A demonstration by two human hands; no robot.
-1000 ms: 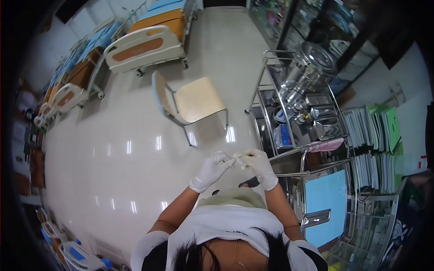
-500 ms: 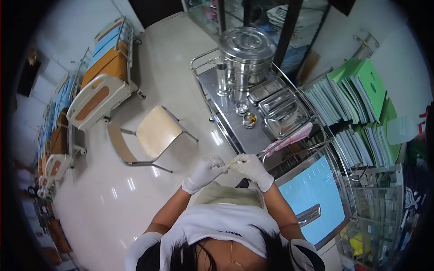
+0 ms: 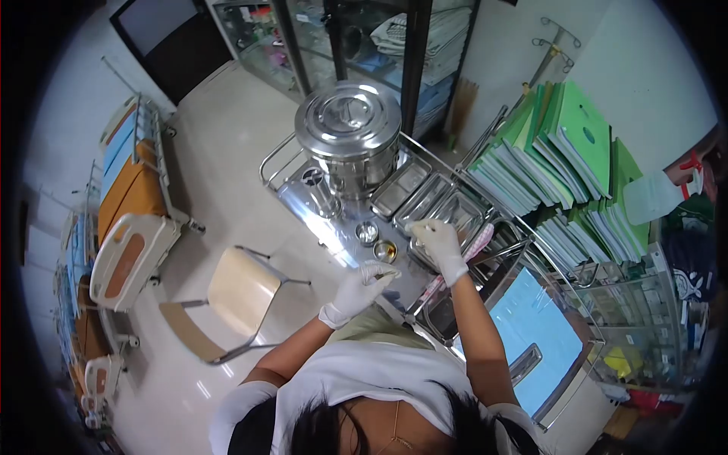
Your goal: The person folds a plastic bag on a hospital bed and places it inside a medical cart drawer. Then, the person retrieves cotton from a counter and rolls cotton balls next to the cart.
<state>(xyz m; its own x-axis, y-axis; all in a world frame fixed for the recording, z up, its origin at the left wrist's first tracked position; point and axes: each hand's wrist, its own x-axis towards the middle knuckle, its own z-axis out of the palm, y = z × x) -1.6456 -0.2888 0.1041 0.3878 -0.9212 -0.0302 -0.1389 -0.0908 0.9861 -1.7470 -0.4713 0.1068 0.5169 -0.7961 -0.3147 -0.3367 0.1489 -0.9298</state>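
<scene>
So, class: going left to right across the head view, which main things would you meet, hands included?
Beds, chair, left hand, right hand, green folders.

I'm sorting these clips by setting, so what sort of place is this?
Probably a hospital ward or nursing practice room: a wheeled bed stands on the left, and a metal trolley carries a lidded steel pot and trays.

No legible text or numbers
</scene>
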